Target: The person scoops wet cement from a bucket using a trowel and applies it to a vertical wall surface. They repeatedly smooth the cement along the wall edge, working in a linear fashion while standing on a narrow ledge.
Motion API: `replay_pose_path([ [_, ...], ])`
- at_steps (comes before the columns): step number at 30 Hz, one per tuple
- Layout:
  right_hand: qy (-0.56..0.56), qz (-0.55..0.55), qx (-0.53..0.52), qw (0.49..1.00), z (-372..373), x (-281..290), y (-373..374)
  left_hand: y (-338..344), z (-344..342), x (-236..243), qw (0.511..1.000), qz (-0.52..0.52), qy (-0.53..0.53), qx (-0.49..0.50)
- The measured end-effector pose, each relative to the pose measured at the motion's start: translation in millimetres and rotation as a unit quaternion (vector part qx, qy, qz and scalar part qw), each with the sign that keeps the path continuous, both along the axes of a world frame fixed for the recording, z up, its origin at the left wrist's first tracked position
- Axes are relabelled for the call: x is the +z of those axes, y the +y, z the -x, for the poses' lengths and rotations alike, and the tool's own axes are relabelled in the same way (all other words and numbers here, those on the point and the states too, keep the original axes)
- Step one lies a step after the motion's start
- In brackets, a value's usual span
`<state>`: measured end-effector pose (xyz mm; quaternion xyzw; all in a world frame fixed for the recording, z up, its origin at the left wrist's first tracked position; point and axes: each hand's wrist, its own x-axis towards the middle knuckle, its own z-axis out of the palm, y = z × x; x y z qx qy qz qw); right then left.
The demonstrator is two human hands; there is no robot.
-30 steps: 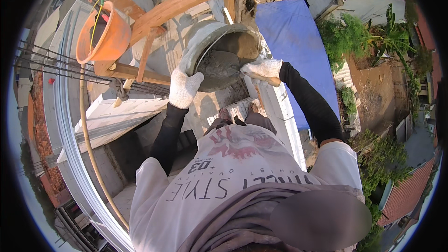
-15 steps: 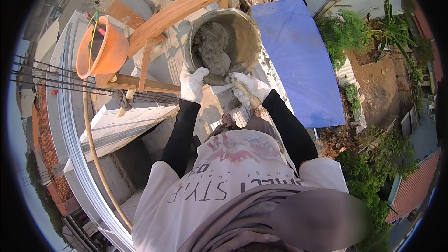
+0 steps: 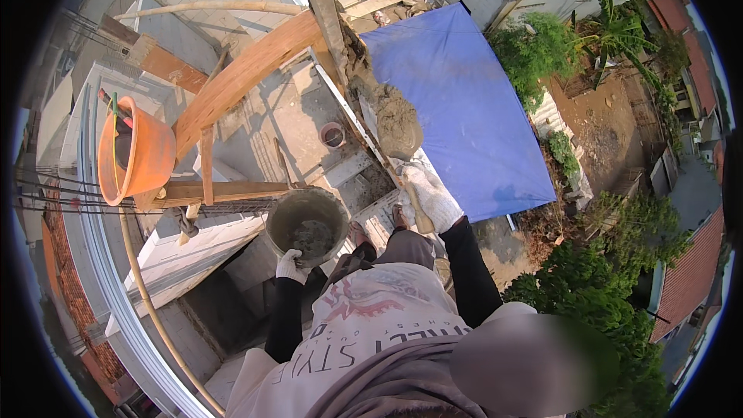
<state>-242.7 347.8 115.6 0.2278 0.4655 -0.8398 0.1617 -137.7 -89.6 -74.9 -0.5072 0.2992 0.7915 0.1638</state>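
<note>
My left hand (image 3: pixel 291 266), in a white glove, grips the near rim of a mortar-smeared bucket (image 3: pixel 340 218). Some wet grey mortar (image 3: pixel 313 238) shows at its bottom. In my gloved right hand (image 3: pixel 435 195) is a trowel (image 3: pixel 421 218), held by its wooden handle. A thick lump of mortar (image 3: pixel 398 122) lies at the trowel's far end and covers the blade. This load is beside the top of a narrow wall and the edge of a blue tarp; whether it touches the wall I cannot tell.
An orange bucket (image 3: pixel 147 156) with tools sits on timber framing (image 3: pixel 240 77) at left. A wooden post (image 3: pixel 323 19) rises ahead. Blue tarp (image 3: pixel 472 108) spreads on the right. Far below stands a small bucket (image 3: pixel 333 135); a bamboo pole (image 3: pixel 143 279) runs along the left.
The bucket has moved left and nearer to me, now held by my left hand alone. My right hand has drawn away rightward with a load of mortar on the trowel.
</note>
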Motion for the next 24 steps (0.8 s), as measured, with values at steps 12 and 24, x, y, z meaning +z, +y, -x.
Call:
replay_pose_path([
  [12, 0.174, -0.567, -0.065, 0.802, 309, -105, -68, -28, -94, 25, 0.993, 0.079, -0.014, 0.088],
  [24, 0.177, -0.54, 0.478, 0.67, -6, -9, -11, 93, 89, 81, 0.912, 0.306, 0.251, -0.106],
])
